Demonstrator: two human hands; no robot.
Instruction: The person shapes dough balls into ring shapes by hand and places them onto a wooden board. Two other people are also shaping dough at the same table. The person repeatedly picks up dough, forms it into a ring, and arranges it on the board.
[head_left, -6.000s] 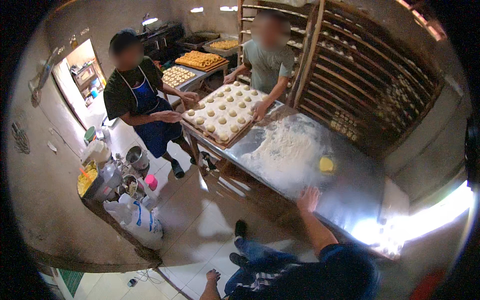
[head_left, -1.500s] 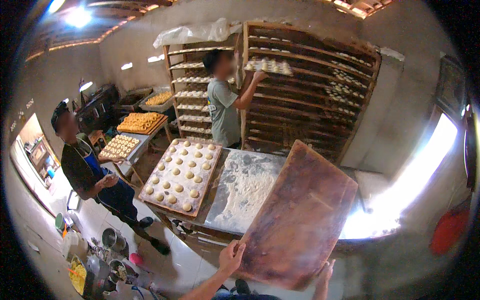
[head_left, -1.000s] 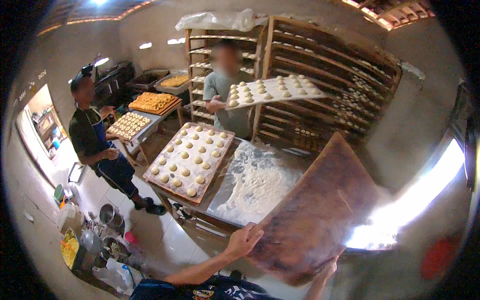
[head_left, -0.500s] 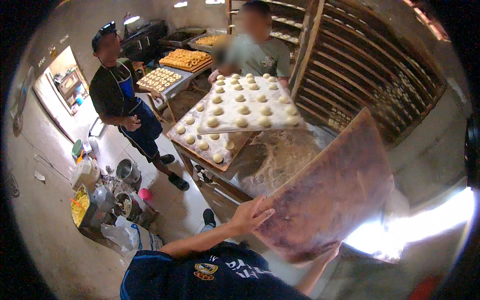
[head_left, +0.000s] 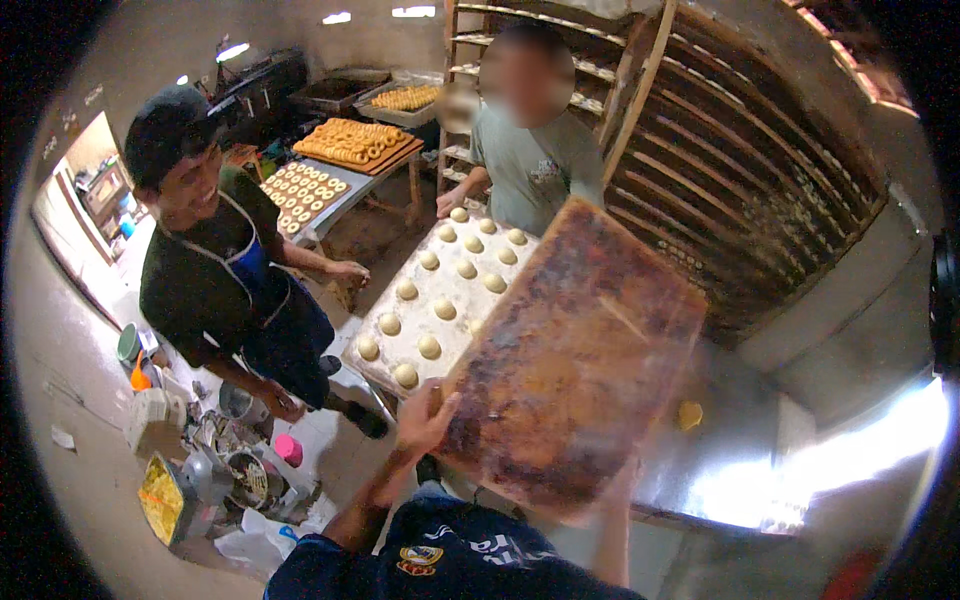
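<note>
A large dark-stained wooden board (head_left: 575, 370) is tilted up in front of me. My left hand (head_left: 425, 425) grips its lower left edge, with the thumb on the near face. My right hand (head_left: 620, 485) is at the lower right edge; it is blurred and its fingers are mostly hidden, but it supports the board with the left one. Beyond the board lies a floured board (head_left: 420, 300) with rows of round dough balls (head_left: 443, 309); my board covers its right part. A person in a grey-green shirt (head_left: 540, 160) stands behind it, one hand by its far edge.
A second person in an apron (head_left: 235, 250) stands at left. Behind are trays of dough rings (head_left: 300, 190) and browned rings (head_left: 355, 142). A slatted rack (head_left: 760, 180) fills the right. A metal pot (head_left: 240, 403), a pink container (head_left: 288, 449) and a yellow-filled tub (head_left: 165, 500) crowd the left floor.
My hands and the wooden board have swung left, covering part of the dough balls. The dough-ball board that the far person held up is lower. The aproned person appears closer.
</note>
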